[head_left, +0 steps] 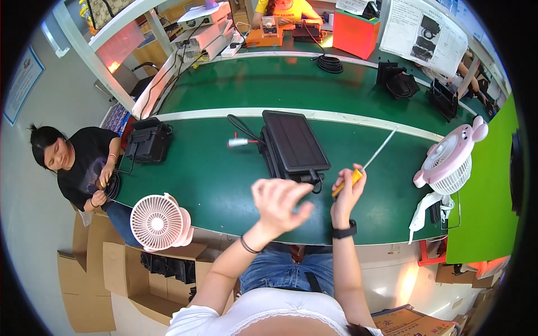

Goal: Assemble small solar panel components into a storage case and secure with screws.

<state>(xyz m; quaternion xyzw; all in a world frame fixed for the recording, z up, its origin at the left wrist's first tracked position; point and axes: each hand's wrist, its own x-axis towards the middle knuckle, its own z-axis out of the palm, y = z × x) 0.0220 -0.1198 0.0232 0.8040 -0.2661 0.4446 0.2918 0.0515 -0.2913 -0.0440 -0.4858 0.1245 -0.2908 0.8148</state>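
My right hand (347, 196) grips a screwdriver (367, 162) by its yellow handle; the long thin shaft points up and to the right over the green table (224, 185). My left hand (278, 204) is raised above the table with fingers spread, holding nothing, just in front of a black box-like device (291, 144) with a flat dark panel on top. A black cable and a small silver cylinder with red wires (242, 142) lie to the device's left.
A pink fan (158, 222) stands at the table's near left edge, another pink fan (451, 159) at the right. A person in black sits at the left handling a cable beside a black device (147, 143). More black devices, an orange box and another person lie beyond.
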